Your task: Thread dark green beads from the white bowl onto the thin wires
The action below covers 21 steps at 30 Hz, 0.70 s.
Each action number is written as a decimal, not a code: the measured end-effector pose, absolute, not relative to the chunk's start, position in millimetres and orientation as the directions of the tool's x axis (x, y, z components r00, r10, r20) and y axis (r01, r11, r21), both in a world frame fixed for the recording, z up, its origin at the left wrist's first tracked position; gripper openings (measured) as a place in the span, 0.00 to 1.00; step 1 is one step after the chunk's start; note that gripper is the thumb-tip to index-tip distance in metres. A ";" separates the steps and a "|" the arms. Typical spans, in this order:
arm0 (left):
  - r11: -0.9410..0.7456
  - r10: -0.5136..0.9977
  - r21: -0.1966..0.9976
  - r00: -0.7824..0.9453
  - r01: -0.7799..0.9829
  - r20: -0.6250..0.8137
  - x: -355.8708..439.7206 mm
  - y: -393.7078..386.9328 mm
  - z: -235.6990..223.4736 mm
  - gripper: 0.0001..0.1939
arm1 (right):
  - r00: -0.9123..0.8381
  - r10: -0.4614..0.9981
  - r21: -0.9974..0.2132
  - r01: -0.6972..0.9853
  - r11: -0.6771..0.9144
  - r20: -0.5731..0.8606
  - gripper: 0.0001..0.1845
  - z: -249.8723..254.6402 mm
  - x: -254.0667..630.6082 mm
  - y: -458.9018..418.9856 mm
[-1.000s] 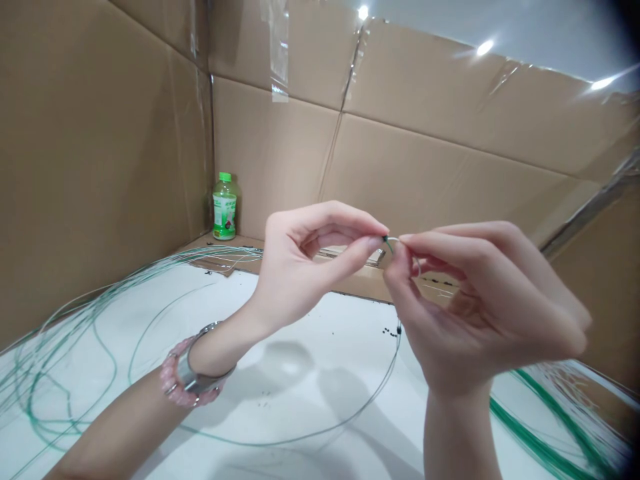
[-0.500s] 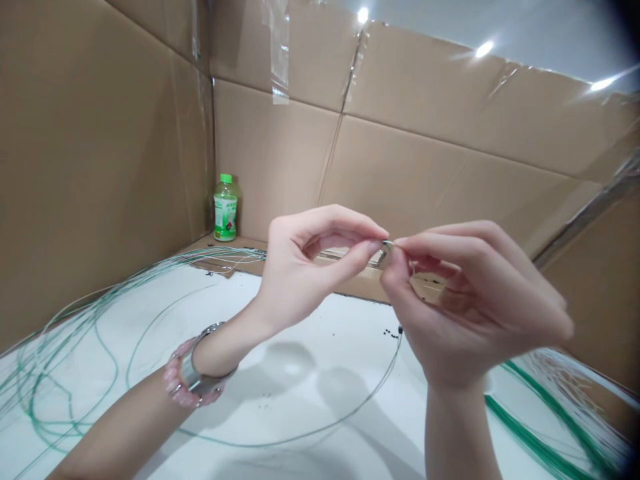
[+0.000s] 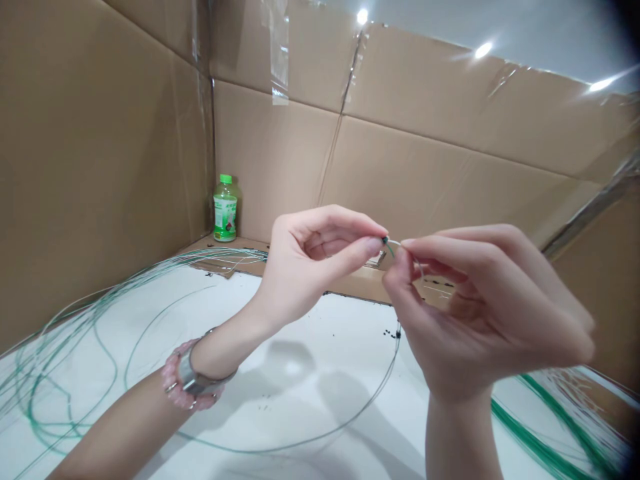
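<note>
Raised above the white tabletop, my left hand [image 3: 305,273] is closed in a pinch on a tiny dark connector [image 3: 385,240] at its fingertips. A short white wire [image 3: 395,242] runs from it to the thumb and forefinger of my right hand [image 3: 480,300], also closed in a pinch. The wire's white tail shows behind the right forefinger. A green wire [image 3: 391,250] slants down from the connector towards the right thumb; whether the thumb touches it I cannot tell. On the table below, a long thin wire [image 3: 300,445] curves up to a small black connector [image 3: 399,335].
Loose green and white wires [image 3: 95,307] spread over the table's left side. A thick green wire bundle [image 3: 545,440] with white strands [image 3: 575,393] lies at right. A green-capped bottle [image 3: 225,210] stands in the back corner. Cardboard walls [image 3: 280,153] enclose the table.
My right hand has moved a little to the right, widening the gap between the fingertips. More of the connector and of the white and green wires now shows. My left hand has barely moved.
</note>
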<state>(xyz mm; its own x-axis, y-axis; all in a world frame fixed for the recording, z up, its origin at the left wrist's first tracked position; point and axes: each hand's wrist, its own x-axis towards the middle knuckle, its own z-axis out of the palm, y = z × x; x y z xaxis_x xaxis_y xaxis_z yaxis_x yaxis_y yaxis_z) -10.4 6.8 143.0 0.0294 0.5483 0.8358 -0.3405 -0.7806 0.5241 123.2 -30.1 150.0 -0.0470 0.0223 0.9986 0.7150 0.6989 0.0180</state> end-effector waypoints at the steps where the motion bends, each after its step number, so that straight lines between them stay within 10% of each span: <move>1: -0.780 0.549 0.525 0.029 -0.340 0.835 -10.5 6.7 143.1 0.06 | -0.042 0.014 0.020 0.712 0.701 0.999 0.16 150.0 123.0 -30.3; 21: -0.838 0.504 0.486 -0.010 -0.249 0.864 -10.4 4.2 144.8 0.06 | -0.147 0.002 0.109 0.747 0.656 0.989 0.16 151.8 126.5 -30.7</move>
